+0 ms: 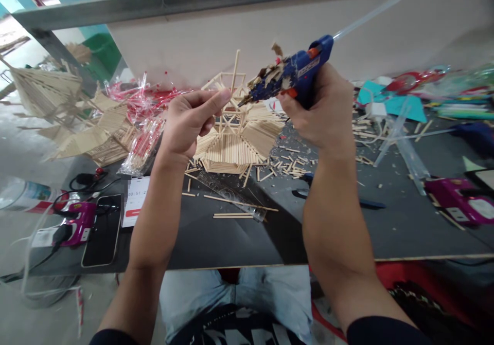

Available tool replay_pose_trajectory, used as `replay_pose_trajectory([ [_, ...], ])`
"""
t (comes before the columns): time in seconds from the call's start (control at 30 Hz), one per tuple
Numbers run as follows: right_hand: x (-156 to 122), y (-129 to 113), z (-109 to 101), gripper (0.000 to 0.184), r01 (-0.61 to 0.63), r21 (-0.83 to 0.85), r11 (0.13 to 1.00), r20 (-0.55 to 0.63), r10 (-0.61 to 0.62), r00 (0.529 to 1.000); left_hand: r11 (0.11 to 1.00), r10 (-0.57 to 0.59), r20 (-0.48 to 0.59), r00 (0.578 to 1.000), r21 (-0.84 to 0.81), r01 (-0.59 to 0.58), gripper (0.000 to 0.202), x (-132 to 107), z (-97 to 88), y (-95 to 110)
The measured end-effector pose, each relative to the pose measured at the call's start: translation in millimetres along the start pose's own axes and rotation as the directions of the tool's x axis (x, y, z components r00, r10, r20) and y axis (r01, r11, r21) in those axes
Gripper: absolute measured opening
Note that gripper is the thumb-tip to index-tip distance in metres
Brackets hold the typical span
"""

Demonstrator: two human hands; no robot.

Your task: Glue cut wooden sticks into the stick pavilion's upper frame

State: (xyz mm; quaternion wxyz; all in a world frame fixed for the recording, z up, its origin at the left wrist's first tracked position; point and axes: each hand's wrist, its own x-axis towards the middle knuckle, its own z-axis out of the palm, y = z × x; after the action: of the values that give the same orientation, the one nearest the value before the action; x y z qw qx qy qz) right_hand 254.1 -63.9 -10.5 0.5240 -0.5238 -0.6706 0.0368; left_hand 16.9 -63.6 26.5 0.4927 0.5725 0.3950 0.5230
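Your left hand's grip (188, 119) pinches a wooden stick (235, 72) nearly upright; your right hand's grip (332, 106) holds a blue glue gun (304, 72), its nozzle (244, 101) near the stick. Beyond, a stick-built model (227, 149) stands on the dark worktop (231, 244) beside scattered stick pieces (293, 170).

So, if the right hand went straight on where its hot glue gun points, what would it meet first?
Most likely the left hand, which pinches a wooden stick just ahead of the hot glue gun; depth is unclear.

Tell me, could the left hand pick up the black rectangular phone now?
Probably not freely: the left hand is pinching a thin pale wooden stick, though nothing covers the black phone.
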Motion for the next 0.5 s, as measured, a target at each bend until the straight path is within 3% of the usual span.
replay_pose_trajectory([
  [0.27, 1, 5, 1, 0.022, 0.047, 0.085, 0.995, 0.003, -0.047, 0.999, 1.000, -0.006, -0.013, 1.000, -0.013, 0.006, 0.031, 2, -4.5, -2],
  [0.5, 0, -3, 0, 0.024, -0.012, 0.042, 0.999, 0.016, 0.011, 1.000, 1.000, 0.010, -0.031, 0.999, 0.013, -0.009, 0.031, 1, -3.9, -2],
])
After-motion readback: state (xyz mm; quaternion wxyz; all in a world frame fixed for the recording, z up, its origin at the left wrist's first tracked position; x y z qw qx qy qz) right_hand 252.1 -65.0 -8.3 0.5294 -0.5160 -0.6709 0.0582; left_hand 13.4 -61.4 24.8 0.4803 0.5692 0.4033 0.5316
